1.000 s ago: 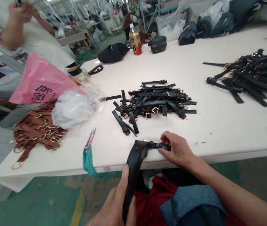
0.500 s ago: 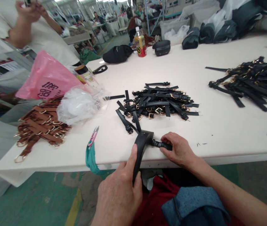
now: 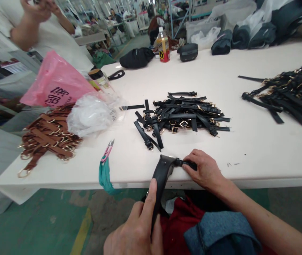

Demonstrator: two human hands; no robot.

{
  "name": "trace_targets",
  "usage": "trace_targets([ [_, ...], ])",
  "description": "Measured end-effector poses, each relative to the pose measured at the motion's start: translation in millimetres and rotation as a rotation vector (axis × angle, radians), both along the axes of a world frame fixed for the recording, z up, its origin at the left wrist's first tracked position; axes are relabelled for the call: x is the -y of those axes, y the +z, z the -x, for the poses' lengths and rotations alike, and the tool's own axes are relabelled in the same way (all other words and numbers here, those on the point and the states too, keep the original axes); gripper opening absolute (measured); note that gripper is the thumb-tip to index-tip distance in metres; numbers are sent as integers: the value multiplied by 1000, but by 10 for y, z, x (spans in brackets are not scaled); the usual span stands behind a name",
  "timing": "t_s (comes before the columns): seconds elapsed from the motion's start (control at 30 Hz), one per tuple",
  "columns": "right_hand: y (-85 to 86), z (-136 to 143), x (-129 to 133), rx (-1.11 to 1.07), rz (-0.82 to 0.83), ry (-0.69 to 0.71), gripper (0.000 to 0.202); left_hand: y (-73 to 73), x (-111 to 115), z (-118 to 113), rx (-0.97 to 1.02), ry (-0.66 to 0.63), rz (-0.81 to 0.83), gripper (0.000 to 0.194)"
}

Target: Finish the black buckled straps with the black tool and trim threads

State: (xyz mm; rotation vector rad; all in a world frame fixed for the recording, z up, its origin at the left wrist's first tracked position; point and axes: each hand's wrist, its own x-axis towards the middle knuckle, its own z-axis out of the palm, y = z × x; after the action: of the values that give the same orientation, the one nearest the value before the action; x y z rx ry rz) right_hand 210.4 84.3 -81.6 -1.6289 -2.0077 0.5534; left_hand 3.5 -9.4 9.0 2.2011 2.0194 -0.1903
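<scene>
My left hand (image 3: 137,226) is closed round the handle of a black hand-held clipper (image 3: 163,173), its thumb lying along the body. The clipper's head points right and meets the end of a short black strap (image 3: 179,162). Pinched between the thumb and fingers of my right hand (image 3: 205,169) is that strap, just above the table's front edge. Beyond both hands lies a pile of black straps (image 3: 184,115) with gold buckles. Left of the clipper are pink-handled thread snips (image 3: 107,151) with a teal cloth strip (image 3: 105,177) tied on.
A second heap of black straps (image 3: 286,92) lies at the right. Brown straps with metal rings (image 3: 51,134), a clear plastic bag (image 3: 88,115) and a pink bag (image 3: 57,81) crowd the left. A drink bottle (image 3: 163,46) and black case (image 3: 187,52) stand behind. Another person (image 3: 57,42) stands back left.
The clipper has shifted right and slightly down along the strap, so its head is closer to my right fingers. My right hand keeps its pinch. The whole view has moved a little.
</scene>
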Motion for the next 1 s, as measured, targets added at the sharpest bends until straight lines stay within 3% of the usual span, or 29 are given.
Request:
trace_targets([
  [0.17, 66, 27, -36, 81, 49, -18, 8, 35, -265, -104, 28, 57, -10, 67],
  [0.3, 77, 35, -44, 97, 67, -23, 7, 20, -358, -48, 113, 99, -38, 65],
  [0.5, 112, 71, 3, 22, 8, -34, 6, 19, -209, 152, 207, 158, -104, 63],
  [0.67, 156, 85, -45, 131, -198, -46, 8, -20, -95, 264, 225, 98, -135, 63],
  [1.0, 17, 72, -3, 158, -247, 89, 18, -62, -54, 107, 257, 178, -35, 61],
])
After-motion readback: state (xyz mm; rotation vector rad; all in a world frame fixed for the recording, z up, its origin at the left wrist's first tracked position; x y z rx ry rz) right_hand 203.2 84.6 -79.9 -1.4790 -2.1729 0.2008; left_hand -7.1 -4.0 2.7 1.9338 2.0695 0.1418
